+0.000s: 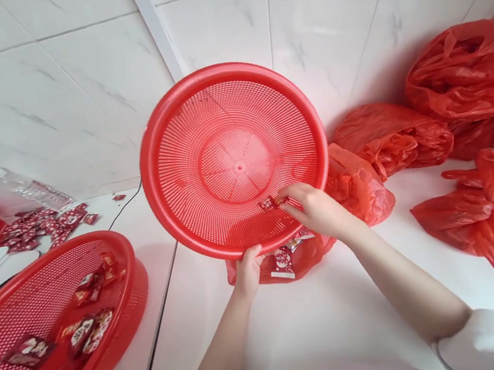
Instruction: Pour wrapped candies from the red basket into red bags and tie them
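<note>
The left hand (248, 273) is clamped on the near rim of the tilted red basket (152, 181), its thumb over the edge and its other fingers mostly hidden. Inside the basket, low on the right, the right hand (309, 207) has thumb and forefinger only slightly apart, pinching small red packets (267, 204). An opened red bag (304, 268) holding larger packets (282, 262) lies partly beneath the basket.

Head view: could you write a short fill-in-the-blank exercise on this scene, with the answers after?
1. The left hand holds the central basket by its ____.
2. The right hand holds a small packet coloured mostly ____.
3. The bags at right are thin ____.
4. The wall is covered with ____.

Missing words: rim; red; plastic; tiles.
</note>
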`<state>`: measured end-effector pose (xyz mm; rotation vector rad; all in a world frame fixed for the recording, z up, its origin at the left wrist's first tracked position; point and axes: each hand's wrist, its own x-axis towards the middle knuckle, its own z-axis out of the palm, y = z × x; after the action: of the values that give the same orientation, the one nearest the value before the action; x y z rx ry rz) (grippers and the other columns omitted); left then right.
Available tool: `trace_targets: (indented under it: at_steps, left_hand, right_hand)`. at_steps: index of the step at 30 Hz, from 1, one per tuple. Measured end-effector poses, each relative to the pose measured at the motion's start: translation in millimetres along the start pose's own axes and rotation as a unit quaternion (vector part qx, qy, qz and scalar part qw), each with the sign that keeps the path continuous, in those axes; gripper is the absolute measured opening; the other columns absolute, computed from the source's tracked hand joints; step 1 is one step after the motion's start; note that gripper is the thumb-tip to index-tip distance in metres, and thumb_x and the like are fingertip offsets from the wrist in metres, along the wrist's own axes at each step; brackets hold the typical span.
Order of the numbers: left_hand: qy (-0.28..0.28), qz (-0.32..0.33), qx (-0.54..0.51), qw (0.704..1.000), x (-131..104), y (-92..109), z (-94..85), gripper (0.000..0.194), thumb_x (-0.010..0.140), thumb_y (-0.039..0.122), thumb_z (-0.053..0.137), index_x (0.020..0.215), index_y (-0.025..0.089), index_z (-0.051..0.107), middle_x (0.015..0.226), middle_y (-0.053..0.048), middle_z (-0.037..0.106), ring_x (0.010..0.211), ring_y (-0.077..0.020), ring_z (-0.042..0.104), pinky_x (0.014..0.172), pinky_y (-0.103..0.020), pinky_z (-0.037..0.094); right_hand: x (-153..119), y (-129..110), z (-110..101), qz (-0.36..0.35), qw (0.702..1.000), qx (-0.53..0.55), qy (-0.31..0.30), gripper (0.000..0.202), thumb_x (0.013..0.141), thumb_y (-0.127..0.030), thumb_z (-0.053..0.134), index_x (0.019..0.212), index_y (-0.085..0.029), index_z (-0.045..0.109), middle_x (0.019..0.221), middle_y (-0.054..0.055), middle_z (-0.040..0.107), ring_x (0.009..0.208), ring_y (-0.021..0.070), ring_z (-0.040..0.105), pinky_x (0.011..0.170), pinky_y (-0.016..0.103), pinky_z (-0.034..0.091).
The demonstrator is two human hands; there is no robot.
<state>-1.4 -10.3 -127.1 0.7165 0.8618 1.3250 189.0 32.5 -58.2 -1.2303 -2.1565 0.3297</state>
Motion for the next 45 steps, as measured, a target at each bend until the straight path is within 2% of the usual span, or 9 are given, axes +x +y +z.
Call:
trace_targets:
  at_steps: [5,11,16,21,29,34,38,41,45]
  left_hand:
    - [-0.062,-0.023,0.016,0.998,-4,-6,-0.4,0.039,0.075,0.019,0.057,0.113,0.014,0.061,0.101,-0.009,0.070,0.099,-0.0289,0.064,0.077,-0.040,0.054]
    - [-0.030,-0.026,-0.017,0.999,1,1,-0.3,0.042,0.072,0.018,0.057,0.114,0.015,0.060,0.106,-0.009,0.069,0.101,-0.0305,0.063,0.077,-0.042,0.055]
    - [-0.012,-0.038,-0.039,0.998,7,4,-5.9,0.034,0.071,0.019,0.059,0.104,0.013,0.062,0.104,-0.009,0.070,0.096,-0.0281,0.065,0.073,-0.040,0.055]
    - [0.004,-0.049,-0.033,0.998,12,6,-13.6,0.023,0.071,0.022,0.060,0.089,0.009,0.065,0.089,-0.011,0.071,0.089,-0.0264,0.066,0.072,-0.038,0.055]
    - [0.031,0.000,-0.020,0.999,19,12,-21.3,0.025,0.069,0.023,0.061,0.091,0.011,0.067,0.096,-0.010,0.070,0.092,-0.0269,0.065,0.072,-0.039,0.056]
    - [0.057,0.045,-0.015,0.997,20,16,-24.1,0.018,0.069,0.022,0.061,0.085,0.015,0.068,0.089,-0.006,0.070,0.086,-0.0229,0.065,0.072,-0.038,0.056]
    - [0.065,0.057,-0.014,0.996,21,18,-24.4,0.015,0.069,0.021,0.061,0.081,0.016,0.068,0.087,-0.006,0.070,0.082,-0.0217,0.064,0.071,-0.038,0.056]
    - [0.061,0.060,-0.010,0.996,22,17,-25.3,0.019,0.070,0.022,0.059,0.085,0.016,0.068,0.094,-0.007,0.070,0.087,-0.0231,0.064,0.073,-0.038,0.056]
    - [0.080,0.065,-0.004,0.995,22,15,-27.2,0.022,0.069,0.022,0.060,0.089,0.017,0.067,0.099,-0.006,0.069,0.092,-0.0239,0.064,0.072,-0.036,0.055]
  right_hand:
    - [-3,10,28,-0.013,0.987,-0.125,-0.104,0.044,0.091,-0.034,0.051,0.131,-0.017,0.049,0.142,0.013,0.044,0.130,0.0304,0.039,0.108,0.055,0.024]
    - [-2,7,19,-0.090,0.978,-0.009,-0.187,0.049,0.086,-0.048,0.056,0.126,-0.020,0.056,0.123,0.009,0.061,0.112,0.0265,0.056,0.097,0.045,0.039]
    - [3,11,15,-0.127,0.958,0.145,-0.211,0.037,0.083,-0.024,0.064,0.120,-0.023,0.062,0.118,0.004,0.065,0.110,0.0192,0.058,0.095,0.032,0.044]
    - [5,14,19,-0.107,0.957,0.205,-0.175,0.024,0.089,-0.022,0.055,0.108,-0.022,0.068,0.108,0.004,0.068,0.097,0.0154,0.064,0.087,0.028,0.049]
    - [6,8,18,-0.066,0.983,0.154,-0.081,0.025,0.089,-0.029,0.054,0.109,-0.017,0.065,0.101,0.007,0.069,0.090,0.0177,0.065,0.084,0.031,0.050]
    - [4,5,17,0.074,0.960,0.239,-0.129,0.037,0.096,-0.034,0.037,0.122,-0.018,0.058,0.086,0.005,0.072,0.056,0.0136,0.065,0.059,0.028,0.055]
    - [1,7,23,0.094,0.926,0.330,-0.156,0.044,0.092,-0.032,0.046,0.135,-0.023,0.045,0.106,0.005,0.070,0.073,0.0160,0.071,0.059,0.026,0.058]
    - [1,6,24,0.036,0.945,0.287,-0.156,0.047,0.086,-0.031,0.058,0.131,-0.022,0.049,0.108,0.006,0.069,0.088,0.0179,0.070,0.076,0.029,0.057]
    - [2,0,21,-0.034,0.981,0.174,-0.076,0.031,0.090,-0.033,0.052,0.117,-0.019,0.060,0.112,0.008,0.067,0.101,0.0199,0.065,0.090,0.034,0.051]
